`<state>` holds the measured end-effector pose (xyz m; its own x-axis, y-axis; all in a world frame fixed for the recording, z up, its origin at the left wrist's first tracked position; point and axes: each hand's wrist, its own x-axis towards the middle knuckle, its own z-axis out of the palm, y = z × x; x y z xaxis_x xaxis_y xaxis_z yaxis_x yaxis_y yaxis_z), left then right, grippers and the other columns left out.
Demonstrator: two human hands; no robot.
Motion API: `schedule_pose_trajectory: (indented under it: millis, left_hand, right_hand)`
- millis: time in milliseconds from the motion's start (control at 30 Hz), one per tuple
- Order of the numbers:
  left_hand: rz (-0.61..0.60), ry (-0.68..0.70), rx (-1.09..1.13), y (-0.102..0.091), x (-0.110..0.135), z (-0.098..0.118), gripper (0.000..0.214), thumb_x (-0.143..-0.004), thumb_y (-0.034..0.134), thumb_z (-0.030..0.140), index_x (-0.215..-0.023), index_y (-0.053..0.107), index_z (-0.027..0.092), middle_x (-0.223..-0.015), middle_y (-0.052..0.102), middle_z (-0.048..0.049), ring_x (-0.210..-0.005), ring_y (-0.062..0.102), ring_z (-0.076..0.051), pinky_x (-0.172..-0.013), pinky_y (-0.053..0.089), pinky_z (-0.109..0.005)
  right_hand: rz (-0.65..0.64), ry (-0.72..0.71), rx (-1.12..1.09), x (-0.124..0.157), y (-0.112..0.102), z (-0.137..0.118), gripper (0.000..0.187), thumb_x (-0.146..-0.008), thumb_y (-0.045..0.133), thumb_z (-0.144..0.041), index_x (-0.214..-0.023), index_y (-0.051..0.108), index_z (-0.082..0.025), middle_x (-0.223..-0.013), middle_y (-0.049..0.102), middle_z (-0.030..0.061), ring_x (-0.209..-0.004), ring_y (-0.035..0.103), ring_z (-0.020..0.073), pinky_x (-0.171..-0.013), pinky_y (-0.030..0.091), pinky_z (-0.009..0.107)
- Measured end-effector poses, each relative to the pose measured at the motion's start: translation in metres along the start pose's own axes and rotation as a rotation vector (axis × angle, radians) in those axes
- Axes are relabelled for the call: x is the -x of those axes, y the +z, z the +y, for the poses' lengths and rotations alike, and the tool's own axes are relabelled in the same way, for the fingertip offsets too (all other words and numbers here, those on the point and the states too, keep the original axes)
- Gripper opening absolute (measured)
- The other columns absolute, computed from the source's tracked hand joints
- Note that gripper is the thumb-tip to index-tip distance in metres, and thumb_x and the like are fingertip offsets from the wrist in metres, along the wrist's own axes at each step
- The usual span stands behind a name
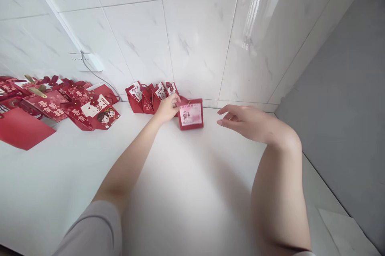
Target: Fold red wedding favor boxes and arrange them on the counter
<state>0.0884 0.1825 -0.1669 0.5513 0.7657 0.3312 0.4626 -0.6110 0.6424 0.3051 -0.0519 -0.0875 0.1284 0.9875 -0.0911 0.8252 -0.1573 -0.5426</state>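
A small red gift box (191,115) with a pink and white printed front stands upright on the white surface near the wall. My left hand (169,108) is closed at its upper left edge, fingertips pinched on its ribbon or top corner; the exact grip is partly hidden. Just behind that hand, several red gift boxes (142,97) with white cards and dark red ribbons stand in a row along the wall. To the right of the box, my right hand (240,119) hovers with thumb and fingers apart, touching nothing.
At the left lies a crowded pile of red gift boxes (80,105), some with ribbon handles. A white socket strip (87,63) with a grey cable (99,76) is by the tiled wall (195,39). A grey panel (339,99) bounds the right side.
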Motion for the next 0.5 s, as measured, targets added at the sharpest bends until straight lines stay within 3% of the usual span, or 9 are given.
schedule_pose_trajectory:
  millis: [133,233,367,500]
  left_hand:
    - [-0.395,-0.136,-0.027,-0.043,0.061,0.038,0.066,-0.074,0.074,0.04,-0.134,0.046,0.03,-0.1,0.071,-0.0028,-0.091,0.069,-0.022,-0.076,0.051,-0.03]
    - [-0.564,-0.175,-0.132,-0.067,0.105,0.071,0.07,-0.078,0.068,0.047,-0.142,0.042,0.034,-0.098,0.072,-0.0026,-0.088,0.07,-0.023,-0.07,0.05,-0.028]
    - [-0.647,-0.122,-0.192,-0.079,0.139,0.099,0.057,-0.087,0.056,0.044,-0.142,0.045,0.035,-0.112,0.07,-0.0037,-0.094,0.069,-0.023,-0.071,0.05,-0.026]
    - [-0.592,-0.013,-0.272,-0.08,0.142,0.099,0.041,-0.091,0.049,0.037,-0.131,0.055,0.039,-0.118,0.069,0.0026,-0.097,0.068,-0.021,-0.071,0.05,-0.025]
  right_hand:
    - [-0.026,-0.046,0.015,-0.005,0.008,-0.008,0.045,-0.09,0.045,-0.059,-0.127,0.054,-0.035,-0.124,0.066,0.0034,-0.1,0.065,0.027,-0.069,0.052,0.033]
    - [-0.05,-0.099,0.06,-0.008,0.023,-0.025,0.039,-0.095,0.043,-0.049,-0.126,0.056,-0.03,-0.122,0.066,0.0063,-0.098,0.065,0.0252,-0.067,0.049,0.03]
    - [-0.143,-0.218,0.152,-0.01,0.048,-0.054,0.032,-0.098,0.038,-0.028,-0.121,0.061,-0.024,-0.106,0.069,0.0096,-0.087,0.065,0.022,-0.063,0.042,0.028]
    - [-0.202,-0.283,0.205,-0.013,0.064,-0.066,0.025,-0.095,0.041,-0.019,-0.103,0.064,-0.021,-0.093,0.067,0.0086,-0.073,0.06,0.0189,-0.055,0.036,0.026]
